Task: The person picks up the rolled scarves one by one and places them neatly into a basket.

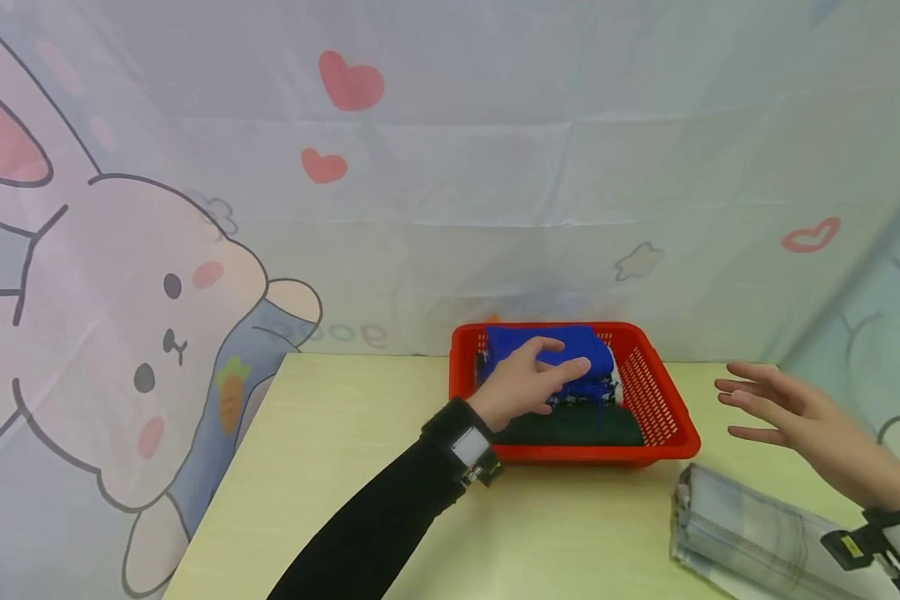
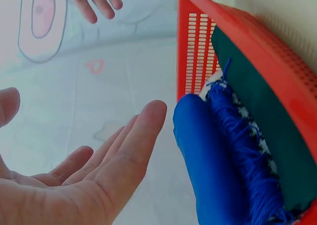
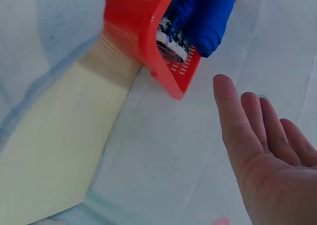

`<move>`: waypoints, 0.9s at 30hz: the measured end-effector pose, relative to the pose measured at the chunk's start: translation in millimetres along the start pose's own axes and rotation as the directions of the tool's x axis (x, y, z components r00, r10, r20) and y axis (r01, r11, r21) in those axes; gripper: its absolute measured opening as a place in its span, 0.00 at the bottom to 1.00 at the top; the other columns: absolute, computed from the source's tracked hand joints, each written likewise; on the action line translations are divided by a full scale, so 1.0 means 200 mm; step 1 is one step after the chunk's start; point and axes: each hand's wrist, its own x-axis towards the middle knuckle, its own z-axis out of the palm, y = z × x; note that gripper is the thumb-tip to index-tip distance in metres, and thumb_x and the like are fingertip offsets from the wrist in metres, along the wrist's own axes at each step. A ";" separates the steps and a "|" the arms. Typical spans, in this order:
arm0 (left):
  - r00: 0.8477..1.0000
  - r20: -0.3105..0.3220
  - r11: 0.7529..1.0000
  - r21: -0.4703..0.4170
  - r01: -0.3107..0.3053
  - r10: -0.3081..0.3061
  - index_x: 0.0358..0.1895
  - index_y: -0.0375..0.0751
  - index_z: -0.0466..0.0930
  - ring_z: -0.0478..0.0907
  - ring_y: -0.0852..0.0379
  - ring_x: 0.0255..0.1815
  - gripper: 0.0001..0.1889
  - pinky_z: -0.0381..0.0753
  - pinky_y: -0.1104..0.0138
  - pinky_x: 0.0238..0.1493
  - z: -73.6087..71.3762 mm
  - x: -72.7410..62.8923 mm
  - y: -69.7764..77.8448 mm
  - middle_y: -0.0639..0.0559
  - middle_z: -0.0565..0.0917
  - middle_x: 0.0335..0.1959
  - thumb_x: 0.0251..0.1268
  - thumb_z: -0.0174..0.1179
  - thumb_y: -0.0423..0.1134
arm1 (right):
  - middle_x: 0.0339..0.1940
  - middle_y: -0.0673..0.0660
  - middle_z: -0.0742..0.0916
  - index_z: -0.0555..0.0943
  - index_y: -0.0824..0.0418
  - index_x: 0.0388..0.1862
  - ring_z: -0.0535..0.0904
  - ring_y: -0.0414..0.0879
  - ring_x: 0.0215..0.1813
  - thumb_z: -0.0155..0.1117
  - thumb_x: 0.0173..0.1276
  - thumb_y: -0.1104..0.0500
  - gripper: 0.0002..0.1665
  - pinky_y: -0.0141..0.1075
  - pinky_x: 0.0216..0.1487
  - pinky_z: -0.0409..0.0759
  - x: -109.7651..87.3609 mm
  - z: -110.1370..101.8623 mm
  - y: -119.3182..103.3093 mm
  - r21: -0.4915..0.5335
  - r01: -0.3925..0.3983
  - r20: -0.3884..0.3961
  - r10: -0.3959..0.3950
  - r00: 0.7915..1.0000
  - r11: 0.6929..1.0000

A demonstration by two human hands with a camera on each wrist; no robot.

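Observation:
A red plastic basket [image 1: 667,421] holds a folded blue scarf [image 1: 592,346] with blue fringe [image 2: 242,150], lying over a black-and-white cloth [image 3: 171,46]. A folded dark green cloth [image 1: 577,427] lies along the basket's near side. My left hand [image 1: 523,379] is over the basket, its fingers spread and holding nothing; in the left wrist view they are beside the blue scarf. To the right of the basket, my right hand [image 1: 787,408] hovers with loosely extended fingers and nothing in them. Below it lies a folded grey-and-white checked cloth [image 1: 757,525].
The pale yellow tabletop [image 1: 307,450] carries the basket near its back edge. Behind it hangs a pale printed curtain [image 1: 457,167] with hearts and a large cartoon rabbit [image 1: 142,333] on the left. Each wrist wears a strapped device [image 1: 465,446].

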 end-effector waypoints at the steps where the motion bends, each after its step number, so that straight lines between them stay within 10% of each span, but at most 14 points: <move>1: 1.000 0.005 1.000 0.014 -0.005 0.005 0.77 0.49 0.71 0.87 0.51 0.53 0.33 0.91 0.56 0.49 0.01 -0.01 0.00 0.44 0.86 0.61 0.77 0.65 0.59 | 0.66 0.32 0.80 0.64 0.53 0.82 0.80 0.26 0.62 0.49 0.89 0.61 0.27 0.33 0.52 0.88 -0.02 0.00 0.01 -0.004 0.003 0.001 -0.003 1.000 1.000; 14: 0.998 0.023 0.987 0.148 -0.060 0.057 0.74 0.58 0.75 0.85 0.61 0.56 0.32 0.86 0.62 0.49 0.22 -0.10 -0.03 0.55 0.87 0.60 0.72 0.67 0.63 | 0.64 0.31 0.83 0.68 0.46 0.79 0.82 0.25 0.60 0.48 0.87 0.70 0.31 0.31 0.46 0.89 -0.22 -0.03 0.11 0.097 0.044 -0.074 -0.037 0.997 0.994; 27: 0.986 0.103 0.990 0.048 -0.135 0.130 0.75 0.55 0.74 0.81 0.69 0.58 0.31 0.84 0.69 0.52 0.34 -0.12 -0.07 0.62 0.85 0.62 0.74 0.67 0.58 | 0.67 0.42 0.86 0.71 0.54 0.80 0.83 0.32 0.64 0.43 0.83 0.78 0.35 0.34 0.48 0.89 -0.36 -0.05 0.21 0.337 0.191 -0.145 -0.150 0.978 0.922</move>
